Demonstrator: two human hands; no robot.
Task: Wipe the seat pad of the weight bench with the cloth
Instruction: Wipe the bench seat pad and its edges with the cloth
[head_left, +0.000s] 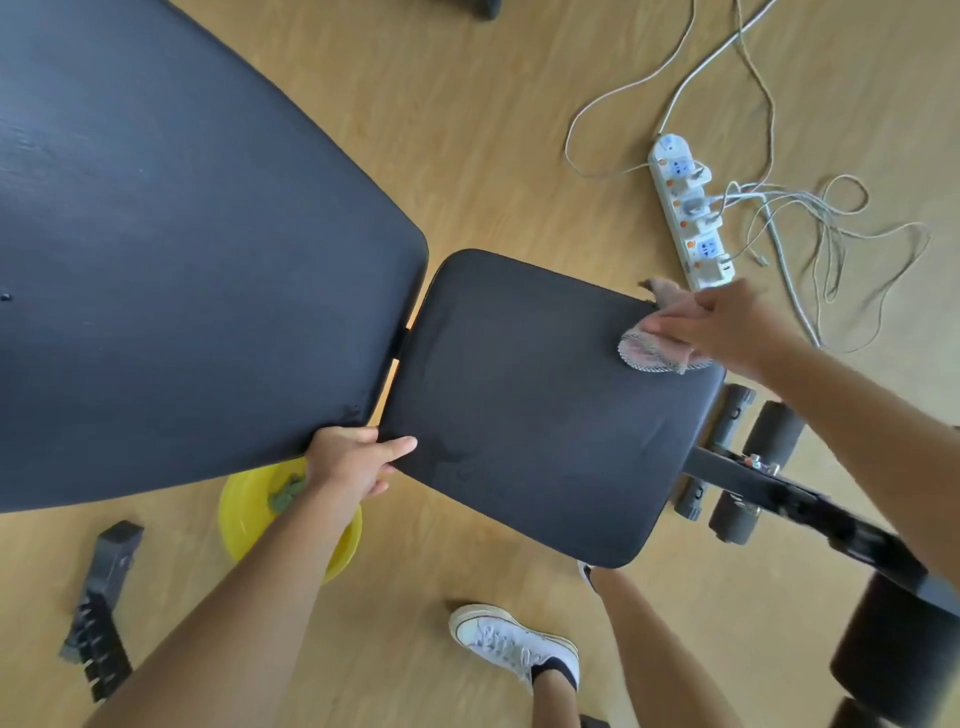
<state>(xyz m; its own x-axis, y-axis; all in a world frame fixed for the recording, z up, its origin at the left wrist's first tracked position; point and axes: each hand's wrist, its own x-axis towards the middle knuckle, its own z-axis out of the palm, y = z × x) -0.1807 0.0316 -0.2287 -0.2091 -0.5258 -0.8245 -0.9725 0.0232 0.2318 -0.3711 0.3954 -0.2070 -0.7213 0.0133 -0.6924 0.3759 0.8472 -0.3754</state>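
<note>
The black seat pad (530, 410) of the weight bench lies in the middle of the view, with the larger black back pad (182, 260) to its left. My right hand (727, 325) presses a pinkish cloth (654, 348) flat onto the seat pad's far right corner; part of the cloth sticks out past the pad's edge. My left hand (353, 460) rests at the near edge by the gap between the two pads, thumb on the seat pad, fingers curled at the back pad's corner.
A yellow basin (244, 519) holding a green rag stands on the wooden floor under my left arm. A white power strip (688, 213) with tangled cables lies beyond the seat. Foam rollers (763, 441) and the black frame sit to the right. My white shoe (509, 639) is below.
</note>
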